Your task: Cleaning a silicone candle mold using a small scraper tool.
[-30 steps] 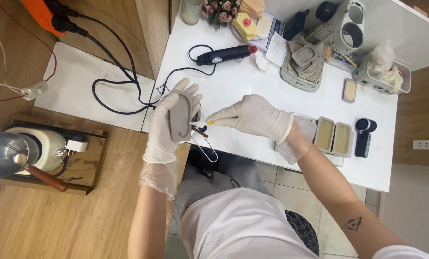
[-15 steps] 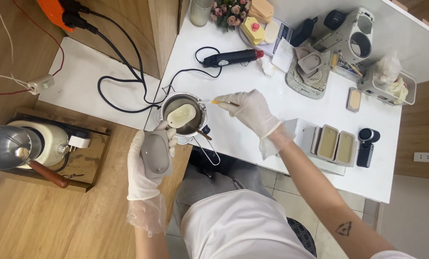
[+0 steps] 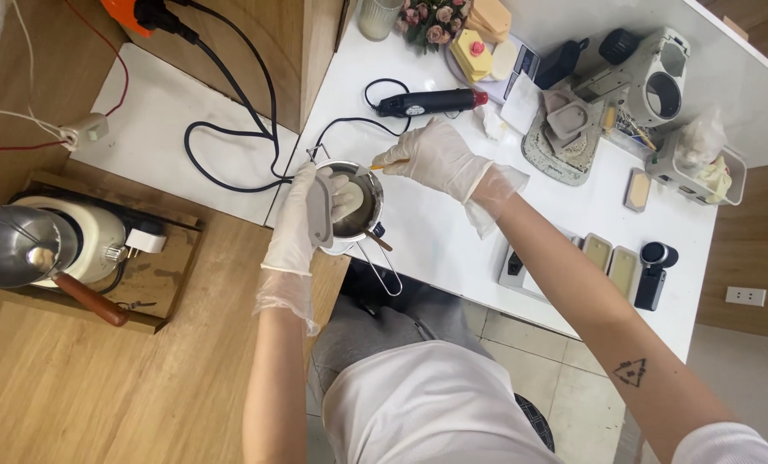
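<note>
Grey mould (image 3: 320, 209) clamped in left hand (image 3: 302, 219) over metal pot (image 3: 354, 202), right hand (image 3: 435, 156) pinching stick (image 3: 388, 164).

two gloved hands (image 3: 302, 219) (image 3: 435, 155), one metal pot (image 3: 358, 206), one heat gun (image 3: 431, 103).

left hand (image 3: 302, 215): grey mould over metal pot (image 3: 356, 202) | right hand (image 3: 431, 157): thin stick at rim

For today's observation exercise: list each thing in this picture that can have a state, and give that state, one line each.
left hand: gloved, holding a grey mould tilted over the pot
right hand: gloved, pinching a thin stick
grey mould: tipped on edge
metal pot: open, upright, pale content inside
heat gun: lying flat, cord attached
two tins: open, filled
</note>
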